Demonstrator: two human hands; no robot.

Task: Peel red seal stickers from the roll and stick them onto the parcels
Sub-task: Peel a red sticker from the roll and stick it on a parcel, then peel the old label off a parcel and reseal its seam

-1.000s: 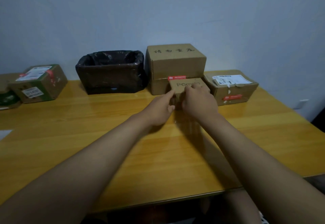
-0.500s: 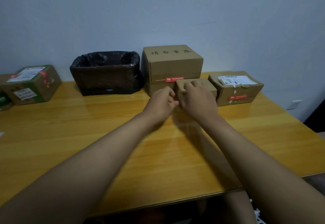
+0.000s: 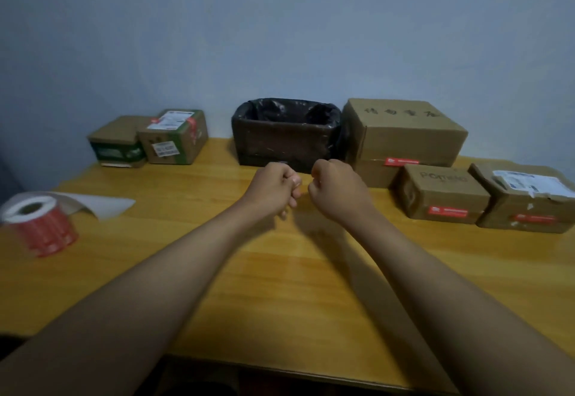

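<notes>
A roll of red seal stickers (image 3: 40, 226) stands at the table's left edge, a strip of white backing paper (image 3: 102, 204) trailing from it. My left hand (image 3: 273, 188) and my right hand (image 3: 337, 190) hover side by side above the table's middle, fingers curled, holding nothing. To their right sit a small brown parcel (image 3: 441, 193) with a red sticker on its front, a large parcel (image 3: 404, 137) behind it and a labelled parcel (image 3: 529, 199) at far right, each bearing a red sticker. Two more parcels (image 3: 174, 137) stand at the back left.
A box lined with a black bag (image 3: 286, 134) stands against the wall behind my hands. The wooden table (image 3: 295, 286) stretches toward me, its front edge near the bottom of the view. A pale wall rises behind everything.
Both hands have left the small brown parcel and drawn back to the left with fingers curled. The view has swung left, bringing the sticker roll into sight.
</notes>
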